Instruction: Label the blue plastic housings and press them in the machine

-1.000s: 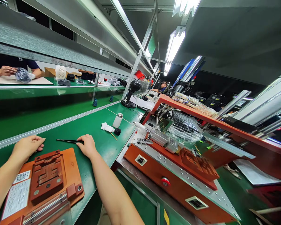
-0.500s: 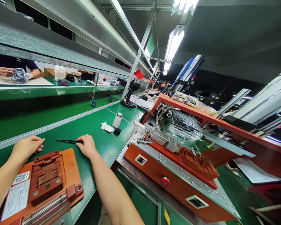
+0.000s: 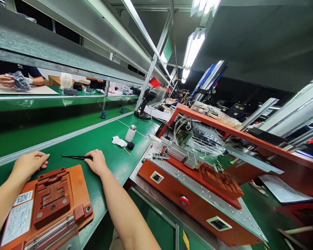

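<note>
My right hand (image 3: 97, 162) rests on the green bench with thumb and fingers closed on black tweezers (image 3: 74, 157), whose tips point left. My left hand (image 3: 30, 165) lies at the far left edge of an orange fixture plate (image 3: 80, 182), its fingers curled and pressed together. What they hold, if anything, is hidden. A brown-red nest block (image 3: 52, 207) with cut-out slots and round metal inserts sits on the plate between my forearms. Beside the block is a white printed label (image 3: 19, 217). A clear hinged cover with a metal rod (image 3: 50, 231) runs along the near side.
Ahead stand a white bottle (image 3: 130, 133), a black cap (image 3: 130, 146), a crumpled white wipe (image 3: 119, 141) and a thin stick (image 3: 126, 151). A black fan (image 3: 146, 100) is farther back. An orange machine (image 3: 182, 198) with a red button borders the right side. Co-workers sit beyond the bench.
Both my hands and the tweezers stay in place. Across the bench, a co-worker's hands have shifted a plastic-wrapped item slightly.
</note>
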Demonstrator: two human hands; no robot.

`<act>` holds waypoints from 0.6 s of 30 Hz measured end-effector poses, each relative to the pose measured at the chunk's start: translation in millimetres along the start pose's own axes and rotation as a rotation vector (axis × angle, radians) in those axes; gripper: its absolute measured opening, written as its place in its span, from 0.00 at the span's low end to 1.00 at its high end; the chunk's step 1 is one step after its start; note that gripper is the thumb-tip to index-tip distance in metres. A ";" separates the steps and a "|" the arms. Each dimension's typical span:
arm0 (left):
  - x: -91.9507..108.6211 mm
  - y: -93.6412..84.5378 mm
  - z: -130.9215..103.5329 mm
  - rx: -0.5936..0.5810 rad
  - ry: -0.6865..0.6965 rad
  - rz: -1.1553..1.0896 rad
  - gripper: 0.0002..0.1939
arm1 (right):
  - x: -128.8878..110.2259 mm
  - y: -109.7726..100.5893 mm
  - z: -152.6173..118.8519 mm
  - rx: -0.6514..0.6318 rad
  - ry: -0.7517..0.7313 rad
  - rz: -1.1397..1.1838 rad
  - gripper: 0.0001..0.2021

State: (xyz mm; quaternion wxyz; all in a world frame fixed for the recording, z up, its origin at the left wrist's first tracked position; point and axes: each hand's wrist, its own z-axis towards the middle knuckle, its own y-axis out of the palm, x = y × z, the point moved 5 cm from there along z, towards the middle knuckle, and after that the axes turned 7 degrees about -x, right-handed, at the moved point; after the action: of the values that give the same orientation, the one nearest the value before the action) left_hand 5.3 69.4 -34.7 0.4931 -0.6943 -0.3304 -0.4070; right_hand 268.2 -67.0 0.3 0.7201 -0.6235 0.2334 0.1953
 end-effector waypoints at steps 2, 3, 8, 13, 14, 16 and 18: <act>0.0 -0.1 -0.2 -0.006 -0.004 0.000 0.29 | -0.2 -0.1 0.0 -0.002 0.000 0.002 0.10; 0.3 -0.3 -0.6 -0.007 -0.008 0.006 0.29 | -0.2 -0.1 0.0 -0.003 0.000 0.002 0.10; 4.6 -1.1 -3.9 0.010 -0.013 0.023 0.28 | -0.2 -0.1 0.0 -0.001 -0.002 0.004 0.10; 3.4 -0.6 -2.7 0.001 -0.015 0.006 0.29 | 0.2 0.3 0.4 -0.002 0.000 0.006 0.10; 1.9 -0.7 -1.6 0.001 -0.015 0.004 0.29 | 0.2 0.4 0.4 -0.002 -0.001 0.006 0.10; -1.2 -0.9 1.1 0.000 -0.003 0.003 0.29 | 0.3 0.4 0.5 0.000 -0.004 0.005 0.10; -3.4 -1.2 3.7 0.004 0.020 0.029 0.30 | 0.4 0.3 0.4 0.002 -0.006 0.005 0.09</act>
State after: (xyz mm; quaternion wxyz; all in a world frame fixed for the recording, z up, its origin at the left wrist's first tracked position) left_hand 3.6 73.1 -37.9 0.5035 -0.6940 -0.3161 -0.4062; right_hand 268.4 -66.5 -0.1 0.7210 -0.6217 0.2330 0.1986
